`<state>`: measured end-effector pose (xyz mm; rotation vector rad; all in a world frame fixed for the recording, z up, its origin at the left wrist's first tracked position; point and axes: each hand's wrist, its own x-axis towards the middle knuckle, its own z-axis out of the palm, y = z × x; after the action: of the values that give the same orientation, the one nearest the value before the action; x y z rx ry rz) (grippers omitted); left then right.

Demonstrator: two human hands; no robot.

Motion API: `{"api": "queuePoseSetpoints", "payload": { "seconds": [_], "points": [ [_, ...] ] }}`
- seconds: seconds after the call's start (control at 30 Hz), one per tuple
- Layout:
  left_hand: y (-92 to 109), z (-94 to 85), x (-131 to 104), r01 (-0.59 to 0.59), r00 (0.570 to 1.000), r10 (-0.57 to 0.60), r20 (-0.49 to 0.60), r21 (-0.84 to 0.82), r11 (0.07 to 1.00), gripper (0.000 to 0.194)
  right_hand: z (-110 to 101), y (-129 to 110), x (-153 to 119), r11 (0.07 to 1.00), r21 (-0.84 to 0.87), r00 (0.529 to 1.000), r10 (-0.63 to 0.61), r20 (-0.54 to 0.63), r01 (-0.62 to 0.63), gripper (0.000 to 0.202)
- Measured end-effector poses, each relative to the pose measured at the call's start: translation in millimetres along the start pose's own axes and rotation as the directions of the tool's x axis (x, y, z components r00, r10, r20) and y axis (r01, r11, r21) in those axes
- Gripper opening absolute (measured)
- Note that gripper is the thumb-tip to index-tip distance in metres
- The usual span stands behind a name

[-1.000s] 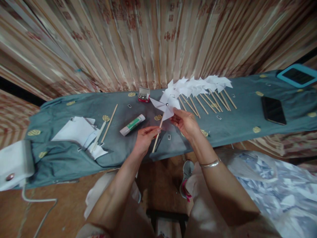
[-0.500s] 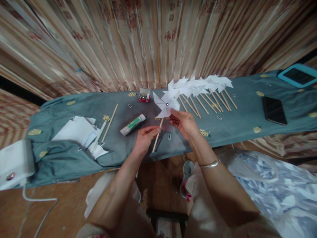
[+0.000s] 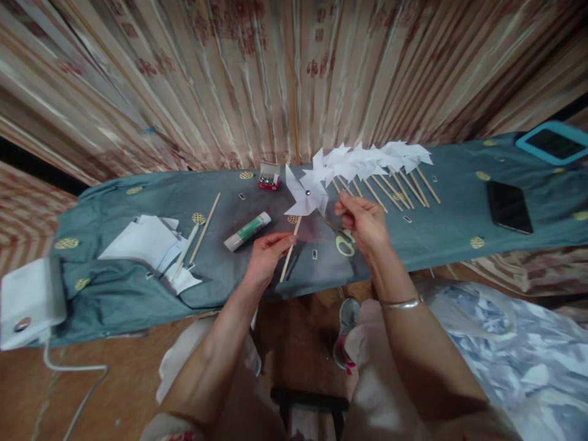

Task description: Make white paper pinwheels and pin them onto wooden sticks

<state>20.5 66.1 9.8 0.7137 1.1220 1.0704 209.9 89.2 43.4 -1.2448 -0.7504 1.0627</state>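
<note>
A white paper pinwheel (image 3: pixel 314 184) with a round metal pin at its middle stands out over the cloth on a thin wooden stick (image 3: pixel 289 260). My left hand (image 3: pixel 266 260) is closed on that stick below the blades, between thumb and fingers. To the right of the pinwheel, apart from it, my right hand (image 3: pixel 365 225) has loosely curled fingers with nothing visible in them. Yellow-handled scissors (image 3: pixel 344 246) lie beside and partly behind this hand. Left of the pinwheel are a glue stick (image 3: pixel 248 231) and a small open red box of metal pins (image 3: pixel 269 180).
Several pinwheels (image 3: pixel 381 158) lie in an overlapping row at the back right. White paper sheets (image 3: pixel 138 242) and a loose stick (image 3: pixel 204 228) are on the left. A phone (image 3: pixel 509 206), a blue-framed device (image 3: pixel 554 142) and a white box with a cable (image 3: pixel 32 300) rest toward the ends.
My right hand has let go of the pinwheel's blade and moved right, uncovering the scissors. The blades have turned slightly. My left hand keeps its hold on the stick.
</note>
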Motion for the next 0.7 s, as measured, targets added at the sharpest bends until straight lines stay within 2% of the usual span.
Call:
{"api": "queuePoseSetpoints", "payload": {
  "seconds": [0.1,0.17,0.37,0.7],
  "points": [
    [0.8,0.2,-2.1,0.012,0.999,-0.012,0.034,0.010,1.000,0.031,-4.3,3.4,6.3,0.997,-0.029,0.994,-0.071,-0.083,0.069,0.032],
    [1.3,0.2,-3.4,0.021,0.998,-0.022,0.057,0.017,1.000,0.031,-4.1,4.9,6.9,0.999,-0.013,0.995,-0.054,-0.089,0.053,0.029],
    [0.0,0.5,-4.0,0.017,0.997,-0.022,0.079,0.059,0.998,0.029,1.8,2.9,1.8,0.994,0.071,0.996,0.086,0.013,-0.087,0.031],
    [-1.4,1.7,-3.9,0.027,0.997,-0.031,0.076,0.057,0.998,0.026,3.4,0.2,-0.7,0.978,0.142,0.988,0.146,0.045,-0.151,0.031]
  ]
}}
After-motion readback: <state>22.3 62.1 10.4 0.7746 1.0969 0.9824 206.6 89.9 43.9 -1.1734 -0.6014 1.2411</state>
